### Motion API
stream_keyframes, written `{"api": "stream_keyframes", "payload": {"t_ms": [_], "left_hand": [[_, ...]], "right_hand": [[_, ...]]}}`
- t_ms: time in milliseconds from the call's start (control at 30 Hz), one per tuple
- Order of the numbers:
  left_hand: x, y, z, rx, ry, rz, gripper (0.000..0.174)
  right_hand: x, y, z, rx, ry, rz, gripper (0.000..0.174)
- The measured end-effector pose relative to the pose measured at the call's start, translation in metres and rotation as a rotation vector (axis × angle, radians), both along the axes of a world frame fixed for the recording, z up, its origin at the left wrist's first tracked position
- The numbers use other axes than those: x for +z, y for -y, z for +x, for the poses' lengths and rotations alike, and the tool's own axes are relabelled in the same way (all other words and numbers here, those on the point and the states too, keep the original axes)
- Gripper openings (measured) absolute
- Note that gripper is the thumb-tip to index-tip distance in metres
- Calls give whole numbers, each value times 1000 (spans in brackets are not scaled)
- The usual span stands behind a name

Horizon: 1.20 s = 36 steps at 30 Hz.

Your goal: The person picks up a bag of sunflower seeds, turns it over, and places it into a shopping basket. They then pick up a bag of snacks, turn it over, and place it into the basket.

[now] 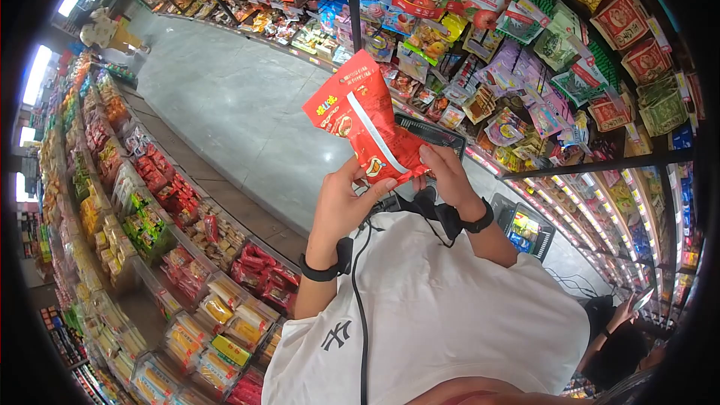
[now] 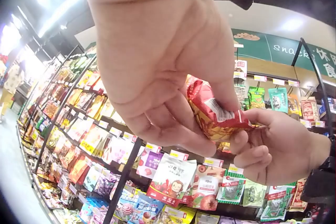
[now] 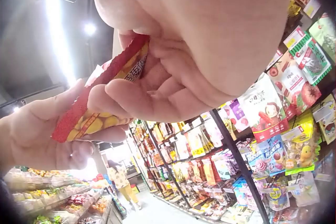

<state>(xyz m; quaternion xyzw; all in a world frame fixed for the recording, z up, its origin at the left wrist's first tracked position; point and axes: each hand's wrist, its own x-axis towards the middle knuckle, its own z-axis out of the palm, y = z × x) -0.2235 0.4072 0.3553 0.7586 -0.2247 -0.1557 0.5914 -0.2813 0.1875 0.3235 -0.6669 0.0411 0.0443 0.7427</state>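
Note:
Both hands hold a red snack bag (image 1: 360, 116) in front of the chest, tilted, with a white stripe running along it. My left hand (image 1: 337, 201) grips its lower left part, thumb lying over the face. At the lower right corner, my right hand (image 1: 451, 178) pinches the bag between thumb and fingers. The left wrist view shows a white barcode label on the bag (image 2: 212, 111) between the left thumb and fingers. In the right wrist view the bag's red crimped edge (image 3: 79, 111) and a yellow printed side face the camera, with right fingers curled against it.
Sloping bins of packaged snacks (image 1: 187, 270) line the left. A rack of hanging snack bags (image 1: 555, 67) stands on the right. Dark shopping baskets (image 1: 431, 135) are beside the rack. One person (image 1: 105, 30) stands far down the aisle floor (image 1: 225, 90); another (image 1: 622, 345) is behind at right.

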Motion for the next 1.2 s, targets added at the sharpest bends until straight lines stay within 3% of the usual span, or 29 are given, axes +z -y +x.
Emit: {"api": "stream_keyframes", "payload": {"t_ms": [467,567,767,900,1200], "left_hand": [[-11,-18,-22,84,-16,-64,41],[-25,-14,-32,253,-166,-388,43],[-31,-38,-30,425,-340,-510,38],[-30,-48,-29,331,-299,-421,30],[-35,-42,-34,352,-275,-451,19]], "right_hand": [[2,-12,7,114,49,-14,41],[5,-14,7,89,79,-26,42],[2,-14,6,69,137,-70,42],[-7,-12,8,72,198,-106,41],[-5,-9,-4,50,189,-116,38]]}}
